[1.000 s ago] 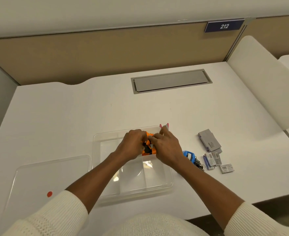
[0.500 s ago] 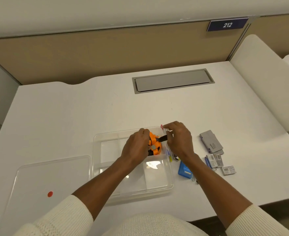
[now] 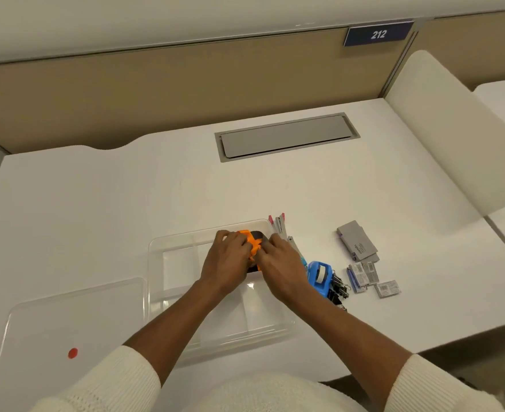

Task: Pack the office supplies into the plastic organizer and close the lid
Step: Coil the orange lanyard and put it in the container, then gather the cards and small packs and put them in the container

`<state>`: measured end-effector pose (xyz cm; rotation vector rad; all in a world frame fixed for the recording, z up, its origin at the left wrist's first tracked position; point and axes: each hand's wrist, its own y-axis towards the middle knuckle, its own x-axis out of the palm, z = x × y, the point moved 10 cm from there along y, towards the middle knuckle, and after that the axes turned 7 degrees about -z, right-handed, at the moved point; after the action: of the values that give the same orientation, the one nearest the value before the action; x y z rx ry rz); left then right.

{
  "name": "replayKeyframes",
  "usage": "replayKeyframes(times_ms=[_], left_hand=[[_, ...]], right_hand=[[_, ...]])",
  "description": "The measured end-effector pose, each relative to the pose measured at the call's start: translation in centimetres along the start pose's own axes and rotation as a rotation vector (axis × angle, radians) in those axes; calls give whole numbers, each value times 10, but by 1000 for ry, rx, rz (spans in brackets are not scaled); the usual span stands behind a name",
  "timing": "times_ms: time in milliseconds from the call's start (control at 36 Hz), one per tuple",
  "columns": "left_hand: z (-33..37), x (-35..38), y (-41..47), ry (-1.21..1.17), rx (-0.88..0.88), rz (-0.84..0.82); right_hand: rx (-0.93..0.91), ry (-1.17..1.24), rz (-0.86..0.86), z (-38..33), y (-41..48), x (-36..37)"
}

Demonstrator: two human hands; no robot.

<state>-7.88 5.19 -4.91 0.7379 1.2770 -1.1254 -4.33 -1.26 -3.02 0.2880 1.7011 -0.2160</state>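
Observation:
A clear plastic organizer [image 3: 156, 295] with dividers sits on the white desk near me. Both hands are over its back right compartment. My left hand [image 3: 226, 261] and my right hand [image 3: 281, 267] together grip an orange and black item [image 3: 252, 240], mostly hidden by my fingers. The clear lid [image 3: 67, 319] with a red dot lies flat to the organizer's left. Pens or markers [image 3: 279, 226] lie just right of the organizer. A blue tape dispenser [image 3: 319, 275], black binder clips [image 3: 339, 288], a grey box [image 3: 357, 240] and small staple boxes [image 3: 370, 278] lie further right.
A grey cable hatch [image 3: 287, 136] is set into the desk at the back. A tan partition with a "212" sign [image 3: 377, 34] stands behind. A white divider panel [image 3: 453, 129] rises at the right edge.
My right hand has come back from the organizer's right edge onto the orange item. Both hands now press it lower in the back right compartment.

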Motion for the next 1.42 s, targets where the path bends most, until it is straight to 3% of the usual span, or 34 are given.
replayKeyframes(times_ms=[222,361,556,722,861,1056,1250,1417], left_hand=[[2,8,4,48,30,-55],[1,9,7,80,6,-92],[13,-6,14,296,-53,-209],[41,-34,24,275,-114,-145],[89,-41,43,244,42,-100],[166,-31,74,273,347,-97],[227,-10,110,293,523,-105],[249,25,140,414,659,-220]], right_hand=[[-5,-206,-174,-3,3,15],[2,-39,-228,6,5,12],[278,317,87,60,-24,-32],[646,397,222,133,-94,-43],[951,302,166,186,-157,-33],[1192,283,5,227,-208,-7],[1198,301,-70,232,-208,12],[1138,233,-91,232,-192,15]])
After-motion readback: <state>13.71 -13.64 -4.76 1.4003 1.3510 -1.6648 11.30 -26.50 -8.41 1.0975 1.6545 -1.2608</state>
